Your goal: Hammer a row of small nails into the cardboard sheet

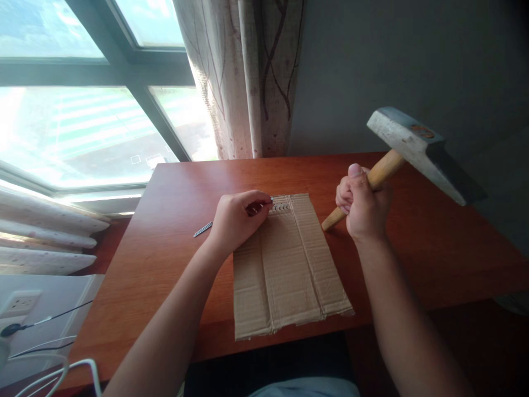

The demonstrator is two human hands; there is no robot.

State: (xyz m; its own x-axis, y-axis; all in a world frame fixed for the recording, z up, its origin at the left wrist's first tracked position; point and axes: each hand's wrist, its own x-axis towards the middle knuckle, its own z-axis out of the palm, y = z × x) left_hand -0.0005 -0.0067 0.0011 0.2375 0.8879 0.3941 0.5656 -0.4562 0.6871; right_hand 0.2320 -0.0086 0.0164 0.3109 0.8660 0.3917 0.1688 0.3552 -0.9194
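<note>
Red-brown wooden table (173, 187) under a window (82, 127), patterned curtain (248, 77) and grey wall behind. Flat corrugated cardboard sheet (289, 275) lies on the table between the two forearms, long side running toward the person. Left hand (237, 218) rests on the sheet's far-left corner, fingers curled and pinched on a small nail (270, 199) at its fingertips, right at the far edge of the cardboard. Can't tell whether the nail stands upright or tilts, too small. Just right of those fingertips: a short row of nail heads (281, 207) sitting in the cardboard. Loose nail (202, 229) lies on bare table just left of the left hand, close to the wrist, not touching the sheet. Right hand (363, 204) is a closed fist around the wooden handle of a hammer (421, 151), thumb on top, held off the right edge of the cardboard. Handle butt sticks out below-left of the fist, near the sheet's edge; the grey steel head is up and to the right of the fist, well above the table. Hands are apart, with the nail row between them. Far left of the left arm, off the table: wall outlet (20, 302) and white cables (61, 369).
</note>
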